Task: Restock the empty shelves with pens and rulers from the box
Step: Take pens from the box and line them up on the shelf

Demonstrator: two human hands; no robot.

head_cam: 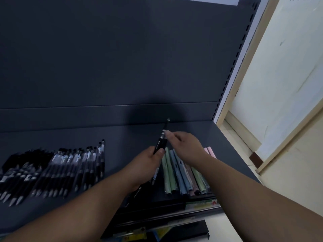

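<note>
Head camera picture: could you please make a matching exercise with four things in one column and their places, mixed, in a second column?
Things
1. single black pen
2. row of black pens
3. pastel pens
4. slotted upright

Places
A. lying at the left of the shelf
B. at the right edge of the back panel
C. gripped by the left hand, pointing up and away
D. lying at the right of the shelf, partly under the right hand

Pairs: 1-C, 2-A, 3-D, 4-B.
</note>
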